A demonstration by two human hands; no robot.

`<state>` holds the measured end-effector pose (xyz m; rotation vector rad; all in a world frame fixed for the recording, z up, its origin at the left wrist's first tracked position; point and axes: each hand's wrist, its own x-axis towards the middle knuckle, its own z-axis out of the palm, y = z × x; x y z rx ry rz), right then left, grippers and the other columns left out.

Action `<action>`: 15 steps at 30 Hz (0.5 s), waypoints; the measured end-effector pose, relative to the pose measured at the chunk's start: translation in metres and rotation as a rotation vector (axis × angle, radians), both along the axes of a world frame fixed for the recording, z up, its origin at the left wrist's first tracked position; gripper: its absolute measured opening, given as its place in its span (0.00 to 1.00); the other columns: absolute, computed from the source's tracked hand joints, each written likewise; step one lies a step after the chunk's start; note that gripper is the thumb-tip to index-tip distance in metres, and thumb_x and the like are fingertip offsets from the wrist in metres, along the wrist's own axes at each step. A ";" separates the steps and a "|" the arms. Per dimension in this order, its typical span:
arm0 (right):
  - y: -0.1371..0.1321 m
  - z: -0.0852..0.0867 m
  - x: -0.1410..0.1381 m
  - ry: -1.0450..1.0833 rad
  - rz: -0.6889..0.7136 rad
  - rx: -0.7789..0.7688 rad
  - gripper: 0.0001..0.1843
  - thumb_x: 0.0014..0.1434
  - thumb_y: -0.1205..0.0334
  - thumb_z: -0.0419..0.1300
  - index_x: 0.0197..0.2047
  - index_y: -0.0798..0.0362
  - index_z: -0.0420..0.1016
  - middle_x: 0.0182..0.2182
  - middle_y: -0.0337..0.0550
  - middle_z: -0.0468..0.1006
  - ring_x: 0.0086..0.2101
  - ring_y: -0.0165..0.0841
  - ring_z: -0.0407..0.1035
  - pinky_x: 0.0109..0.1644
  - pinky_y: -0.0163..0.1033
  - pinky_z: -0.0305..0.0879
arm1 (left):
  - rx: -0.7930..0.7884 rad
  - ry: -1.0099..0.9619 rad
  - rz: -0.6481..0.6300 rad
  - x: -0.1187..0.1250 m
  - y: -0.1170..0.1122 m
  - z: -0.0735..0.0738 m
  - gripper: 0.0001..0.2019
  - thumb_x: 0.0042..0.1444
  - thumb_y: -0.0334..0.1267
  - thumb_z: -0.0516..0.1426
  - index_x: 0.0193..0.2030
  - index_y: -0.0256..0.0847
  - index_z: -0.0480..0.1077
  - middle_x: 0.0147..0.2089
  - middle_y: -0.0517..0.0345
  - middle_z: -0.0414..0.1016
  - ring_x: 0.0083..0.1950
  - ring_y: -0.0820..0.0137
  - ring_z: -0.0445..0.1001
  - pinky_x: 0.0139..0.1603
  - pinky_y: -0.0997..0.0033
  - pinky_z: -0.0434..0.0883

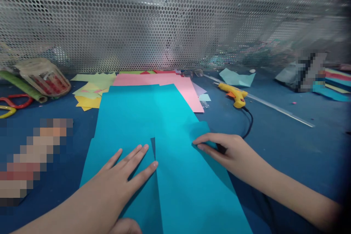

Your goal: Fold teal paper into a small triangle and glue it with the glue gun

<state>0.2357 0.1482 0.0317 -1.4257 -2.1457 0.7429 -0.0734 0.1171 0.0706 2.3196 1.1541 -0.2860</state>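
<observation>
While the teal paper lies centred on the blue table | left hand flat, fingers spread wide, pressing its lower fold | right hand pinches the folded right edge | pink paper behind, yellow glue gun nearby at right

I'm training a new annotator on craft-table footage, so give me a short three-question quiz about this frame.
1. True or false: the left hand lies flat, fingers spread, on the blue paper.
2. Which tool lies beyond the right hand? A) stapler B) yellow glue gun C) paintbrush
3. What colour is the sheet partly covered by the blue paper's far end?

Key: 1 true; 2 B; 3 pink.
</observation>
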 end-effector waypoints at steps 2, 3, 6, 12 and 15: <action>0.000 -0.001 0.000 -0.007 0.004 0.002 0.14 0.66 0.52 0.54 0.43 0.45 0.81 0.25 0.40 0.79 0.15 0.28 0.56 0.17 0.34 0.52 | 0.011 -0.003 -0.027 0.000 -0.001 -0.002 0.43 0.53 0.59 0.63 0.69 0.63 0.44 0.74 0.56 0.38 0.71 0.41 0.41 0.63 0.29 0.51; 0.001 -0.001 0.000 -0.009 0.007 0.002 0.15 0.66 0.52 0.54 0.43 0.45 0.81 0.25 0.40 0.79 0.15 0.28 0.56 0.17 0.34 0.52 | 0.014 0.001 -0.040 0.000 -0.001 -0.003 0.41 0.55 0.59 0.61 0.70 0.62 0.43 0.74 0.56 0.38 0.72 0.42 0.42 0.63 0.29 0.51; 0.001 -0.001 0.000 -0.011 0.010 0.005 0.15 0.66 0.52 0.53 0.44 0.45 0.81 0.27 0.41 0.80 0.15 0.27 0.56 0.18 0.34 0.52 | 0.017 0.011 -0.063 0.001 -0.002 -0.003 0.40 0.56 0.60 0.60 0.70 0.59 0.43 0.74 0.55 0.39 0.72 0.43 0.43 0.63 0.30 0.51; 0.001 0.000 0.001 -0.014 0.002 0.011 0.16 0.66 0.50 0.53 0.42 0.45 0.81 0.29 0.42 0.81 0.16 0.28 0.57 0.18 0.34 0.53 | 0.023 0.027 -0.074 0.002 -0.003 0.001 0.40 0.57 0.60 0.59 0.70 0.57 0.45 0.73 0.53 0.40 0.72 0.42 0.44 0.63 0.30 0.53; 0.001 0.000 0.001 -0.022 -0.010 0.005 0.15 0.66 0.50 0.54 0.42 0.45 0.81 0.24 0.40 0.78 0.15 0.28 0.55 0.18 0.34 0.50 | 0.027 0.015 -0.067 0.003 -0.002 0.003 0.39 0.56 0.59 0.60 0.70 0.58 0.47 0.73 0.53 0.41 0.71 0.42 0.45 0.62 0.30 0.53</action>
